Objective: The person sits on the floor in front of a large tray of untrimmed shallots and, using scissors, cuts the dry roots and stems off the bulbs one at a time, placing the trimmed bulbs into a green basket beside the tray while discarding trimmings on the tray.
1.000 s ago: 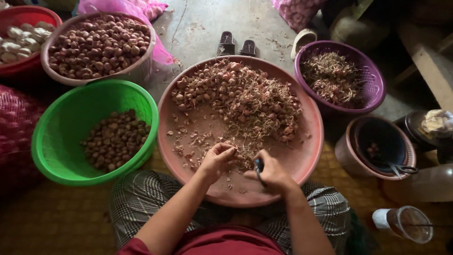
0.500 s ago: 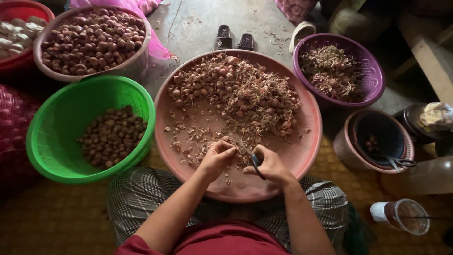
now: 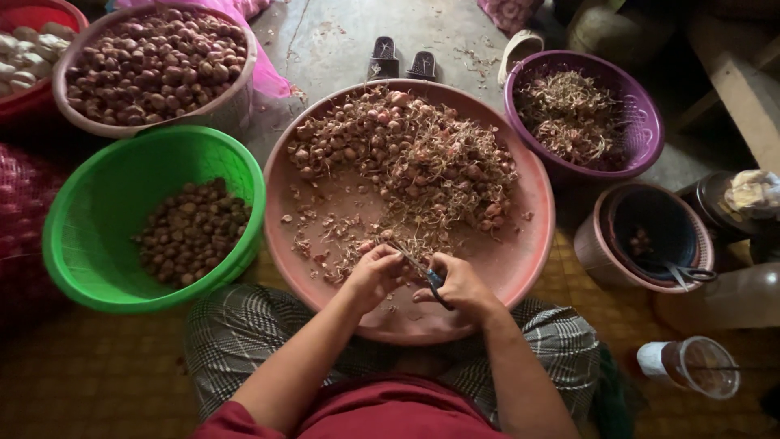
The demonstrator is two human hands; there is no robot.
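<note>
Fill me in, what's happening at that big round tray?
A seated person works over a large reddish-brown round tray on their lap, piled with small reddish shallot-like bulbs with stringy roots. The left hand pinches one bulb; the right hand grips small dark-handled scissors against it. A green plastic basin beside the tray holds trimmed bulbs, and a purple plastic basket holds cut roots.

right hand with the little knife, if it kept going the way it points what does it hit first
The right hand points up and left toward the left hand, so it would probably meet the left hand's fingers and the small bulb they seem to pinch; beyond lies the heap of rooty shallots on the big pink tray. Depth is uncertain.
</note>
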